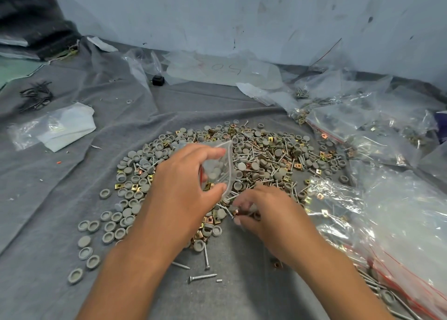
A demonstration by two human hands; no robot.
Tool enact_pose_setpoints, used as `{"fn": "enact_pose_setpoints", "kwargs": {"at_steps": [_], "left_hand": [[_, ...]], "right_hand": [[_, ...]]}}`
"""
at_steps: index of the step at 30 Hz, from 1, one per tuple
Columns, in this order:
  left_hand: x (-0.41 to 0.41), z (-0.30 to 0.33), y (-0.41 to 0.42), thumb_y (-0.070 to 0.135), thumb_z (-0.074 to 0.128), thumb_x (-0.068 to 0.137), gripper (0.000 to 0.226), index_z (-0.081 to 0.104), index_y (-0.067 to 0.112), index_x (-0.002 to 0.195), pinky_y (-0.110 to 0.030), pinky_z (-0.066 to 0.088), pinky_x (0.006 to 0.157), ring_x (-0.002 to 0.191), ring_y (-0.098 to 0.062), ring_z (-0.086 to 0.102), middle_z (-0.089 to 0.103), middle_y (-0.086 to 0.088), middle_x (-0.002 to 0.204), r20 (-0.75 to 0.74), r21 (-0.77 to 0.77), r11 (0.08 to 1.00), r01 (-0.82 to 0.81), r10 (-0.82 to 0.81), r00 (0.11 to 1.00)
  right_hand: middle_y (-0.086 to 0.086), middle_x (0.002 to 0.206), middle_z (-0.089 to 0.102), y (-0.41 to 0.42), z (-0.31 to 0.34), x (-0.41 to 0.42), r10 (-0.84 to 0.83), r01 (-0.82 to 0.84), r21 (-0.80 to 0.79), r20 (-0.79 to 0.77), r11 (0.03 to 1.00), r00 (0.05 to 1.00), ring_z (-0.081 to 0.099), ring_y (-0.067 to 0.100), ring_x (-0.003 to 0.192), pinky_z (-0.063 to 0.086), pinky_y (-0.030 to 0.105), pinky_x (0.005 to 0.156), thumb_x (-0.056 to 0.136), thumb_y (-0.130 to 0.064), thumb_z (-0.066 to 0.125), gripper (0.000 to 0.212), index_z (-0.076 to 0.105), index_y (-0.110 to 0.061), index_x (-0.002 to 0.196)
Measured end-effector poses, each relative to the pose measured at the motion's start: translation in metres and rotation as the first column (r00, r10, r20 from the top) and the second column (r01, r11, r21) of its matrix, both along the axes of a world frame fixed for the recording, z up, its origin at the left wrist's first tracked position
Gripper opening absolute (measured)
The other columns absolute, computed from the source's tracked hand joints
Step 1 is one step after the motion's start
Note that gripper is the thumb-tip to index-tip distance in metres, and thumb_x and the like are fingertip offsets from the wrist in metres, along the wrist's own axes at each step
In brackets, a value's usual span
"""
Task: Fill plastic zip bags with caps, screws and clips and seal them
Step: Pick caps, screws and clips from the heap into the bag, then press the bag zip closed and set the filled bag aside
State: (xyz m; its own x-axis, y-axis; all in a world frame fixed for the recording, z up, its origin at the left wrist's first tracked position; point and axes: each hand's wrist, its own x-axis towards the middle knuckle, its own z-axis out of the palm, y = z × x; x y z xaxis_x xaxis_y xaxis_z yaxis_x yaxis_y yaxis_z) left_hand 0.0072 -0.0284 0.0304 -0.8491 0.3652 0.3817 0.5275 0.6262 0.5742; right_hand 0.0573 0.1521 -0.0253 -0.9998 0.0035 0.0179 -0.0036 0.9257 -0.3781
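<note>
My left hand (186, 174) pinches the little zip bag (219, 167) by its edge, just over the pile (254, 155) of caps, screws and clips. A few caps are already inside. If my fingers slip, the bag could tip and spill them back out. My right hand (261, 213) pinches some small bits just below the bag's mouth. They could miss the mouth and fall. A sharp screw might poke the thin plastic.

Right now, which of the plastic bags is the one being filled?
The small zip bag that the left hand holds above the pile. It already has grey caps inside. The other bags lie on the cloth, untouched.
</note>
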Motion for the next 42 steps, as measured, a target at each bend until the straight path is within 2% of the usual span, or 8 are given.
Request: {"fn": "enact_pose_setpoints", "kwargs": {"at_steps": [8,11,15,19,24,28,33,42], "left_hand": [[0.000,-0.001,-0.001,0.020,0.088,0.071,0.055,0.069,0.027,0.122,0.004,0.030,0.081,0.087,0.016,0.049,0.046,0.036,0.092,0.008,0.000,1.000,0.004,-0.004,1.000],[0.001,-0.001,-0.001,0.018,0.088,0.071,0.055,0.069,0.028,0.122,0.002,0.033,0.078,0.087,0.007,0.053,0.048,0.036,0.094,0.008,0.007,1.000,0.019,-0.019,1.000],[0.003,-0.003,0.003,0.022,0.087,0.073,0.055,0.067,0.031,0.124,0.005,0.031,0.082,0.089,0.016,0.051,0.051,0.036,0.098,0.025,0.003,0.999,0.045,-0.045,0.999],[0.002,-0.006,0.004,0.019,0.080,0.078,0.048,0.068,0.028,0.124,0.002,0.032,0.085,0.090,0.021,0.048,0.058,0.026,0.108,0.008,0.010,0.997,0.073,-0.073,0.997],[0.006,0.001,0.000,0.034,0.074,0.084,0.041,0.067,0.030,0.124,-0.007,0.042,0.084,0.102,0.001,0.060,0.062,0.024,0.116,-0.058,0.138,0.979,0.152,-0.145,0.988],[0.014,0.010,-0.004,0.049,0.078,0.073,0.056,0.065,0.033,0.125,-0.011,0.045,0.091,0.120,-0.001,0.058,0.060,0.025,0.125,-0.038,0.177,0.917,0.358,-0.357,0.933],[0.015,0.011,-0.001,0.031,0.071,0.079,0.038,0.069,0.037,0.117,-0.008,0.043,0.093,0.114,0.002,0.061,0.064,0.027,0.119,0.016,0.217,0.895,0.389,-0.402,0.916],[0.014,0.007,0.004,0.023,0.079,0.077,0.026,0.072,0.035,0.100,-0.020,0.058,0.070,0.089,-0.009,0.073,0.075,0.014,0.100,-0.016,0.485,0.832,0.270,-0.300,0.954]], "right_hand": [[-0.022,0.099,0.051,0.001,-0.002,0.000,0.007,-0.008,-0.013,-0.026,1.000,1.000,0.048,0.003,0.097,0.044,0.027,0.077,0.097,-0.046,0.060,0.011,0.056,-0.041,0.105],[-0.023,0.096,0.061,0.000,0.011,-0.001,-0.075,-0.013,-0.298,-0.279,0.954,0.957,0.059,-0.001,0.087,0.046,0.016,0.073,0.095,-0.039,0.065,0.013,0.061,-0.039,0.107],[-0.018,0.096,0.061,-0.015,0.029,-0.004,-0.070,-0.156,-0.312,-0.605,0.937,0.793,0.058,-0.002,0.084,0.041,0.008,0.076,0.094,-0.032,0.066,0.020,0.069,-0.027,0.113],[-0.009,0.105,0.063,-0.018,0.026,-0.007,-0.043,-0.152,-0.282,-0.580,0.947,0.813,0.059,0.007,0.092,0.045,0.016,0.083,0.094,-0.025,0.069,0.022,0.073,-0.019,0.115],[-0.003,0.115,0.058,0.002,0.036,-0.002,-0.117,-0.119,-0.314,-0.641,0.942,0.759,0.058,0.014,0.107,0.048,0.025,0.089,0.102,-0.015,0.059,0.027,0.067,-0.025,0.125],[-0.017,0.129,0.061,0.018,0.052,0.005,-0.138,-0.206,-0.466,-0.604,0.861,0.785,0.058,0.016,0.122,0.049,0.027,0.094,0.102,-0.031,0.058,0.036,0.052,-0.040,0.136],[-0.012,0.095,0.069,0.026,0.056,0.013,-0.121,-0.261,-0.598,-0.522,0.758,0.844,0.066,0.015,0.091,0.051,0.026,0.079,0.095,-0.035,0.062,0.007,0.067,-0.035,0.099],[-0.013,0.087,0.065,0.029,0.057,0.027,-0.153,-0.217,-0.698,-0.427,0.683,0.891,0.057,0.009,0.076,0.041,0.017,0.068,0.097,-0.042,0.058,0.013,0.068,-0.035,0.099]]}}
